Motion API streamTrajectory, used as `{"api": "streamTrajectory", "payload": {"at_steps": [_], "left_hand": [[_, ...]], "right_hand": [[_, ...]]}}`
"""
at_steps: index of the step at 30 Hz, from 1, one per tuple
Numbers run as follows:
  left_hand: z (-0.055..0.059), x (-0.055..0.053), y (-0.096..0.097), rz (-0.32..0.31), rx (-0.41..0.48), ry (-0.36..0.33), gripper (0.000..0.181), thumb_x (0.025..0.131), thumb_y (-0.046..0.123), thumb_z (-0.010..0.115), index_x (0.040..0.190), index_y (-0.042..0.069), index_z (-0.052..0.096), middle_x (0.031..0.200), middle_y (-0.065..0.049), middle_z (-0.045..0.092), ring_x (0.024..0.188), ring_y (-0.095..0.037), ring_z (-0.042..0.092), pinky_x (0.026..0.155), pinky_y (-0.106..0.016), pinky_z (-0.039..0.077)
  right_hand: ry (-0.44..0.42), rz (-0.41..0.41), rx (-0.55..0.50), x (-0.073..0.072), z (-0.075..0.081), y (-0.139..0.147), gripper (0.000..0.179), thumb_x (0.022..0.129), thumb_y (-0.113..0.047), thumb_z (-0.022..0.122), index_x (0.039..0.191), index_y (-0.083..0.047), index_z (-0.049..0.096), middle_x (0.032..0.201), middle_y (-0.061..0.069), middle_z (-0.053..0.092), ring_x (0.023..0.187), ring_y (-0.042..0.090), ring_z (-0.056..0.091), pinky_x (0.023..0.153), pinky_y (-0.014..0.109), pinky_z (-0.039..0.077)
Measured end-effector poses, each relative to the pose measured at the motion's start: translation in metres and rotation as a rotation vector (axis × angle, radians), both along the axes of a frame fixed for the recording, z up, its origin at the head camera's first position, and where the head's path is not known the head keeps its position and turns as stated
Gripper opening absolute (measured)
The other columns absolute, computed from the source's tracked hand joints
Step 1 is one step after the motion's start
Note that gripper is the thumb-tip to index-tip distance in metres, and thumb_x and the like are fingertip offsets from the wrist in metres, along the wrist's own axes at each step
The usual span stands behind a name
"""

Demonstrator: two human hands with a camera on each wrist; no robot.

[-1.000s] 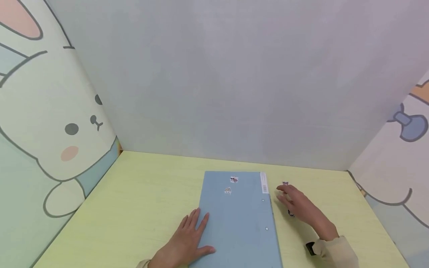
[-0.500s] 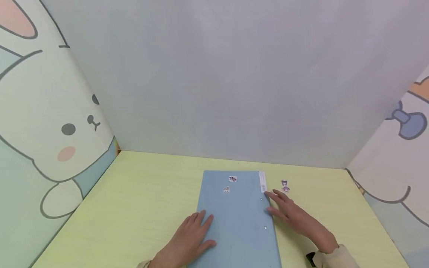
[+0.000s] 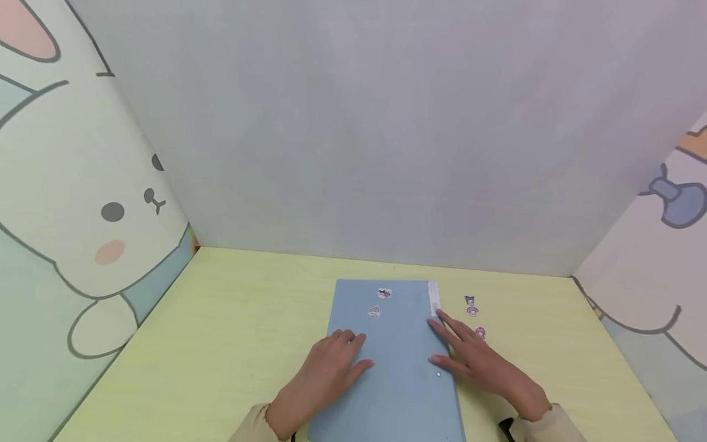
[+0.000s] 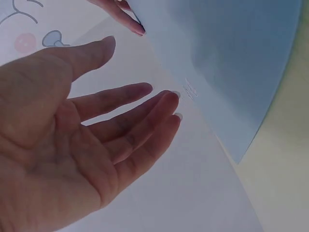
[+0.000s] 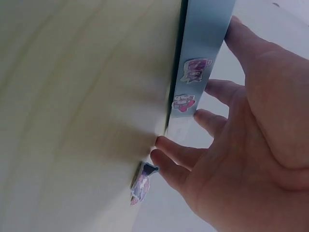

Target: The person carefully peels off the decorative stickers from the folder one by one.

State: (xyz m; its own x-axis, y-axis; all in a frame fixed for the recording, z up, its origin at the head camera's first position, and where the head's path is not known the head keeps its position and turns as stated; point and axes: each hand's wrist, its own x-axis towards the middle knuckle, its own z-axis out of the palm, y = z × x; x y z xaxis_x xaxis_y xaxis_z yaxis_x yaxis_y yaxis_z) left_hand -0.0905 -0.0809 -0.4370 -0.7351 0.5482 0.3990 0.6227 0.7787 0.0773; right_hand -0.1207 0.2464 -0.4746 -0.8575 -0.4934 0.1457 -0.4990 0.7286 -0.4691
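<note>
A blue file folder (image 3: 394, 393) lies on the table, with a white label (image 3: 434, 299) at its upper right corner. Two small cartoon stickers, one red and black (image 3: 385, 293) and one pale (image 3: 374, 311), are on its upper part. My left hand (image 3: 323, 380) is over the folder's left side, fingers loosely bent; whether its fingertips touch is hard to tell. At the right edge, my right hand (image 3: 483, 362) has its fingers spread and extended, fingertips at the folder. In the right wrist view, stickers show on the blue surface (image 5: 207, 29) beside the right hand (image 5: 246, 130).
Several small cartoon stickers lie on the yellow table (image 3: 248, 319) right of the folder, among them a dark-topped one (image 3: 469, 300) and a pink one (image 3: 480, 332). A grey backdrop (image 3: 353, 135) stands behind, with cartoon-printed panels (image 3: 72, 184) at the sides.
My right hand has moved left from the loose stickers to the folder's right edge, uncovering them. My left hand has shifted right and farther forward over the folder, its fingers more bent.
</note>
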Motion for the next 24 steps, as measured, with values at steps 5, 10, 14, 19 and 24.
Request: {"api": "streamTrajectory", "payload": {"at_steps": [5,10,14,19,24], "left_hand": [[0.006,-0.016,0.006,0.026,-0.006,-0.086,0.035,0.09,0.03,0.081,0.112,0.004,0.073,0.094,-0.006,0.07,0.082,-0.02,0.066,0.066,-0.03,0.055],[0.006,-0.031,0.011,0.033,0.017,-0.131,0.034,0.089,0.026,0.082,0.113,0.002,0.073,0.096,-0.009,0.071,0.085,-0.022,0.068,0.067,-0.032,0.056],[0.002,-0.04,0.013,0.038,0.019,-0.15,0.033,0.088,0.022,0.083,0.111,0.002,0.074,0.093,-0.009,0.071,0.083,-0.022,0.068,0.066,-0.031,0.055],[-0.006,-0.046,0.012,0.039,0.018,-0.164,0.033,0.087,0.021,0.084,0.11,0.001,0.074,0.093,-0.009,0.071,0.082,-0.021,0.068,0.066,-0.03,0.055],[-0.011,-0.049,0.013,0.051,0.042,-0.174,0.034,0.088,0.021,0.083,0.112,-0.001,0.074,0.095,-0.01,0.07,0.084,-0.022,0.066,0.067,-0.031,0.056]], "right_hand": [[-0.018,0.004,0.002,0.0,0.0,-0.001,0.07,0.098,-0.042,0.068,0.156,-0.01,0.044,0.163,0.018,0.034,0.143,0.05,0.036,0.102,0.073,0.036],[0.008,0.011,0.017,-0.002,-0.002,-0.007,0.07,0.097,-0.042,0.07,0.154,-0.008,0.047,0.161,0.021,0.037,0.141,0.05,0.04,0.101,0.071,0.039],[0.024,0.015,0.036,-0.003,-0.004,-0.016,0.071,0.096,-0.043,0.07,0.153,-0.007,0.048,0.16,0.021,0.039,0.14,0.048,0.042,0.101,0.07,0.039],[0.027,0.018,0.044,-0.003,-0.003,-0.024,0.07,0.096,-0.042,0.07,0.153,-0.006,0.048,0.159,0.021,0.04,0.139,0.046,0.043,0.102,0.07,0.038],[-0.007,0.016,0.045,-0.004,0.0,-0.025,0.071,0.097,-0.044,0.068,0.154,-0.007,0.046,0.161,0.02,0.037,0.141,0.047,0.04,0.104,0.072,0.036]]}}
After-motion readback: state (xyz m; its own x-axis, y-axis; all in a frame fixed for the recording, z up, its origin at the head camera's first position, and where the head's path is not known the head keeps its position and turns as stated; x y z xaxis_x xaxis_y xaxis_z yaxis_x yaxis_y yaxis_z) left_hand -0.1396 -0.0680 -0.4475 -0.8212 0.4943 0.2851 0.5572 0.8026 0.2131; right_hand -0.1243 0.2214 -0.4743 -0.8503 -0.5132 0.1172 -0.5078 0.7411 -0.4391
